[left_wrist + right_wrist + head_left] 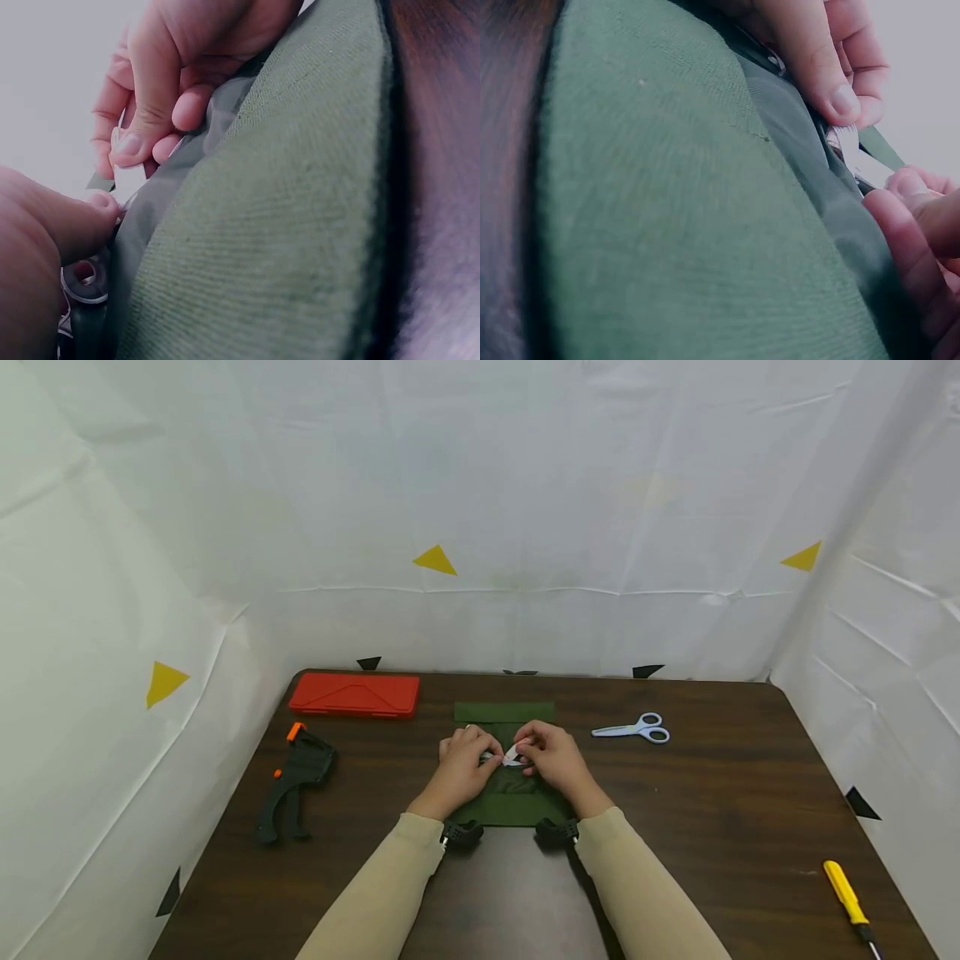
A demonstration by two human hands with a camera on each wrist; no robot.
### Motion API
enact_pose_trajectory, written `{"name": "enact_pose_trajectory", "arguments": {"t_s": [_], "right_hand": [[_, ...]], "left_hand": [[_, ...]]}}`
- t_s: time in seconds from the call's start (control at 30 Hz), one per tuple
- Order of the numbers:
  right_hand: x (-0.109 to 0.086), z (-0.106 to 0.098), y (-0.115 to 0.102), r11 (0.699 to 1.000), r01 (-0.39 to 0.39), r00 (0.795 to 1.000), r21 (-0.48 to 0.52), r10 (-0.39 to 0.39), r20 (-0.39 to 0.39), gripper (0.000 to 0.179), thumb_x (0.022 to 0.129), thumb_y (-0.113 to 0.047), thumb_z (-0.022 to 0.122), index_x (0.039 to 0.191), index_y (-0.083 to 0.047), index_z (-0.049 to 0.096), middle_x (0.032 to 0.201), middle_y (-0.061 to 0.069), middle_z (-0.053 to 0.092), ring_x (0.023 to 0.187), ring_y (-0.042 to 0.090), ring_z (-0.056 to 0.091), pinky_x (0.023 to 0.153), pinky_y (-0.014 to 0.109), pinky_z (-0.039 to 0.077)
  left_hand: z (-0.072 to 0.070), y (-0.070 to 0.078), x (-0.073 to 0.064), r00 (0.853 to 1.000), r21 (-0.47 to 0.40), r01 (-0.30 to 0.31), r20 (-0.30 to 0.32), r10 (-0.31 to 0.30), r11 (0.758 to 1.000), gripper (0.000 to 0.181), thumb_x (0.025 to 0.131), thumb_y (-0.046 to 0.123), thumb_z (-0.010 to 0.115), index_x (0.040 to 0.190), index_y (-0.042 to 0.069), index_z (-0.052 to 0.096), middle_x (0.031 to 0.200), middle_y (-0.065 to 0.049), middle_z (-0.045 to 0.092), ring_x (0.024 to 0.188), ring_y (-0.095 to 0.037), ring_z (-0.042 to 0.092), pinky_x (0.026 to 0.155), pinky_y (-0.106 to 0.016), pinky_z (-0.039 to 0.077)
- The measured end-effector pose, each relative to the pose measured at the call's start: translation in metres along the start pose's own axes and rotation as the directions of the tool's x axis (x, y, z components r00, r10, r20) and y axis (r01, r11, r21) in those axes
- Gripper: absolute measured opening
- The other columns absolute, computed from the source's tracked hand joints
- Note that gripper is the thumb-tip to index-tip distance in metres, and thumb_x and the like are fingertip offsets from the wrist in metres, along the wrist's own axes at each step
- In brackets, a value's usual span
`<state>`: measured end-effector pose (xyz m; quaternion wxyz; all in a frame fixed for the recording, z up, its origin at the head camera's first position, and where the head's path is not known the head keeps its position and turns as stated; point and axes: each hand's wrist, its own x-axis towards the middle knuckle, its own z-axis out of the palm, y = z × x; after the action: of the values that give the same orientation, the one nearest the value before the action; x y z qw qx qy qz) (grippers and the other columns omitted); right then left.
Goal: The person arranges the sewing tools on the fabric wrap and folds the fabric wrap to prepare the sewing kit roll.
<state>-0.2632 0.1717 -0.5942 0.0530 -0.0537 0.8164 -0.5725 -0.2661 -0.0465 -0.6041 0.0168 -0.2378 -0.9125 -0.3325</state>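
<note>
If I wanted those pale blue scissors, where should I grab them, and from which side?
I'd take the pale blue scissors by their handle loops, probably from the person's right: they lie flat, with loops toward that side and blades pointing left.

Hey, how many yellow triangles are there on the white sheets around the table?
3: the left triangle on the side sheet, plus the middle triangle and the right triangle on the back sheet. Others may be out of view.
</note>
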Motion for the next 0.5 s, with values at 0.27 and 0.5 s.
{"name": "enact_pose_trajectory", "arguments": {"t_s": [0.27, 0.5], "right_hand": [[0.0001, 0.0038, -0.0019, 1.0, -0.003, 1.0, -0.014, 0.003, -0.001, 0.022, 0.105, -0.009, 0.073, 0.126, -0.006, 0.065, 0.097, 0.012, 0.073, 0.081, 0.021, 0.072, 0.067, 0.035, 0.066], [0.0015, 0.0045, -0.0016, 0.999, 0.006, 1.0, -0.039, -0.006, -0.004, 0.013, 0.106, -0.011, 0.073, 0.118, -0.01, 0.07, 0.095, 0.009, 0.069, 0.079, 0.02, 0.07, 0.066, 0.034, 0.065]], "left_hand": [[-0.001, 0.0013, -0.0018, 1.0, -0.035, -0.003, 0.011, 0.004, 0.999, 0.005, 0.107, 0.032, 0.071, 0.107, 0.028, 0.074, 0.118, 0.004, 0.061, 0.115, -0.021, 0.052, 0.105, -0.053, 0.031], [-0.0001, 0.0014, -0.0002, 1.0, -0.028, -0.011, 0.004, 0.011, 1.0, 0.002, 0.107, 0.028, 0.071, 0.105, 0.028, 0.071, 0.117, 0.004, 0.061, 0.113, -0.021, 0.052, 0.104, -0.054, 0.031]]}}
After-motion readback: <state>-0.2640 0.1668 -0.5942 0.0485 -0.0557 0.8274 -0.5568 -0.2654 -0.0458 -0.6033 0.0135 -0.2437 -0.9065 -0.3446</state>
